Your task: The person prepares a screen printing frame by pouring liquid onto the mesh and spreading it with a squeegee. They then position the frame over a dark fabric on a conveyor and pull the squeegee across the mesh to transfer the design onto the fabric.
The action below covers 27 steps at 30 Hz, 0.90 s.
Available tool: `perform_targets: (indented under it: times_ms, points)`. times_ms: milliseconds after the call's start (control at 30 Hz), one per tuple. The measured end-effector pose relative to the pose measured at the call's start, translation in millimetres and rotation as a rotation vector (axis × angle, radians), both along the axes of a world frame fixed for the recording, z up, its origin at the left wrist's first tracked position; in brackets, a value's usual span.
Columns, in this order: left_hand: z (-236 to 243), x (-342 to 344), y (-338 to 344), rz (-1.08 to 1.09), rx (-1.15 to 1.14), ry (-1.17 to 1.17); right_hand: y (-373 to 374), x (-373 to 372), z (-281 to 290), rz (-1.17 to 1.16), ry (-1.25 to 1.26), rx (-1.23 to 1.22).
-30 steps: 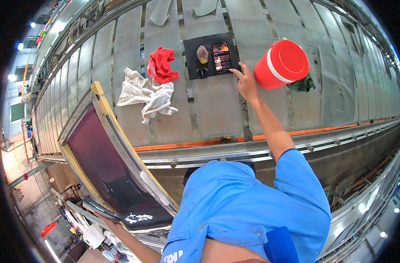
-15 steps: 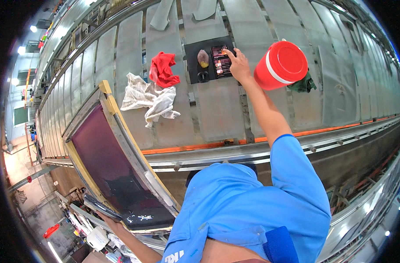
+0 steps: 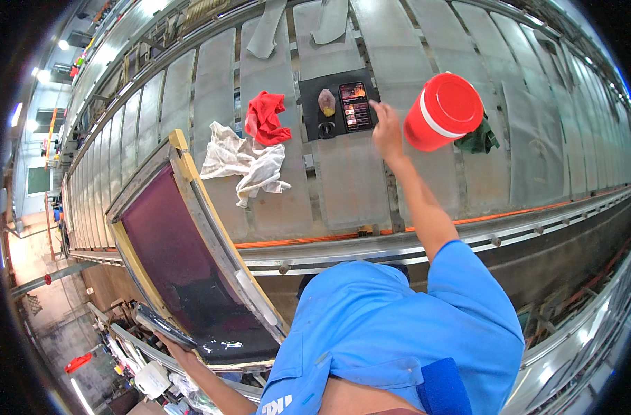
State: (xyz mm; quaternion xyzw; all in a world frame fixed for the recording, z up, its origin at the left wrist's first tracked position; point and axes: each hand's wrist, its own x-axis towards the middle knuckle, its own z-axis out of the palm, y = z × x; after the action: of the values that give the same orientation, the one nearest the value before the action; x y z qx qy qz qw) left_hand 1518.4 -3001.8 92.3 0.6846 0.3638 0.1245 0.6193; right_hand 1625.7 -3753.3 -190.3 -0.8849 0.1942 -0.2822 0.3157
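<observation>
My right hand (image 3: pixel 388 135) is just right of a smartphone (image 3: pixel 356 107) with a lit screen, apart from it. Its fingers are slightly blurred, loosely stretched out, with nothing in them. The phone lies on a black sheet (image 3: pixel 320 88), next to a small wrapped item (image 3: pixel 326 102) and a small black object (image 3: pixel 326 130). At lower left, my left hand (image 3: pixel 169 346) is closed on a long dark squeegee (image 3: pixel 165 328) at the side of a tilted screen-printing frame (image 3: pixel 215 232) with purple mesh. Most of its fingers are hidden.
A red jug (image 3: pixel 443 114) with a white band stands right of my right hand, dark green cloth (image 3: pixel 478 137) behind it. A red cloth (image 3: pixel 267 119) and a white rag (image 3: pixel 246 162) lie on the long panelled table (image 3: pixel 350 187). A metal rail (image 3: pixel 329 259) runs along its near edge.
My right hand has come off the phone screen and drawn back slightly toward me and to the right. The left hand still holds the squeegee; the view has shifted a little.
</observation>
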Motion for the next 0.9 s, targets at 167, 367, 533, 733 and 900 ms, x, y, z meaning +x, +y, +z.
perform_targets:
  times_ms: [167,367,533,733,900]
  points:
    - [-7.6,21.3,7.6,-0.047,0.012,-0.022,104.0,-114.4,15.7,0.121,-0.007,0.259]
    - [-23.0,91.7,50.1,-0.358,-0.037,0.057,231.7,-176.5,139.5,1.028,0.439,1.274]
    - [-15.4,141.8,-20.4,-0.641,-0.023,0.048,296.7,-221.9,214.6,1.2,0.347,1.369]
    - [29.0,163.3,-89.6,-0.942,-0.033,0.106,318.0,-317.2,264.7,0.899,0.12,1.306]
    - [106.6,119.4,-190.6,-1.21,-0.142,-0.019,324.7,-399.2,299.6,0.699,-0.032,1.294]
